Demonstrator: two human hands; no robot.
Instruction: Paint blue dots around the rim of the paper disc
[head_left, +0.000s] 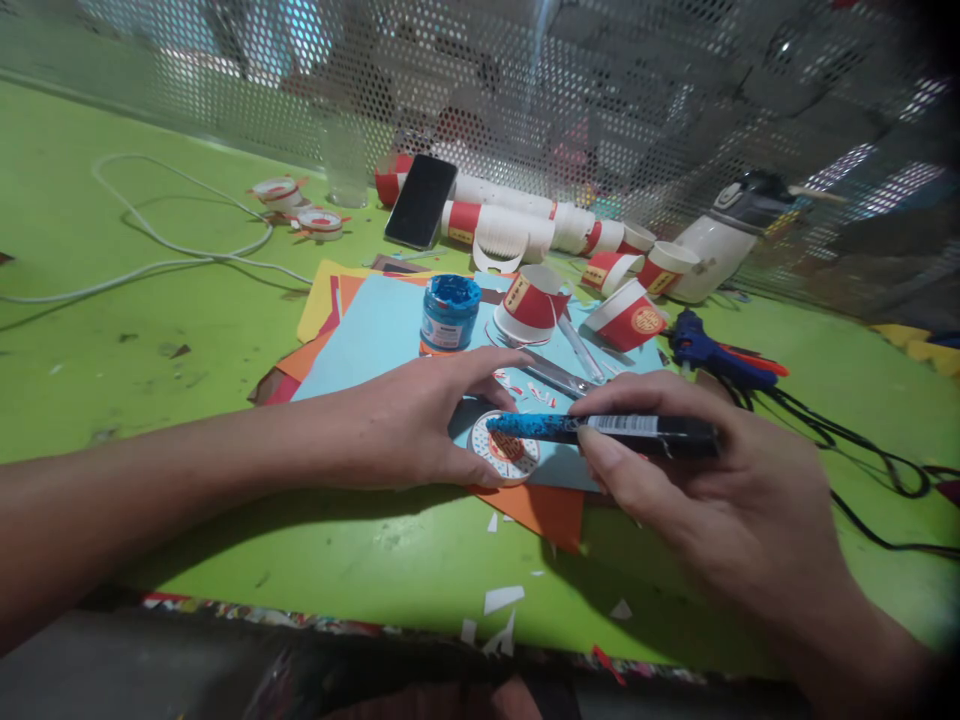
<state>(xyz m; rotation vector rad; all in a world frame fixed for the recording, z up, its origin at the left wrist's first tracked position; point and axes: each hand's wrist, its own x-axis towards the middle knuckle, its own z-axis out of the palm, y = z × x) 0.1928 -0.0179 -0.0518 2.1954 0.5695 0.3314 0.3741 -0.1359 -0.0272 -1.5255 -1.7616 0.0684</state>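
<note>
My right hand [697,480] grips a black marker [637,433] whose left end is smeared with blue paint. That painted end is over the upper edge of a round white paper disc [487,455], perhaps a cut cup base, with blue marks around a red and gold emblem. My left hand [427,415] curves around the disc's left side, thumb on its lower edge; the other fingertips are partly hidden behind. Both are above light blue paper [352,350]. Just behind my left hand stands an open jar of blue paint [448,318]. Scissors [559,375] lie near the marker.
Red and white paper cups [529,305] and cup stacks [495,230] are behind the paper. A phone [421,202] leans there. At right lie a blue glue gun [716,350] with its black cord and a white jug [712,250]. A white cable [157,265] loops at left.
</note>
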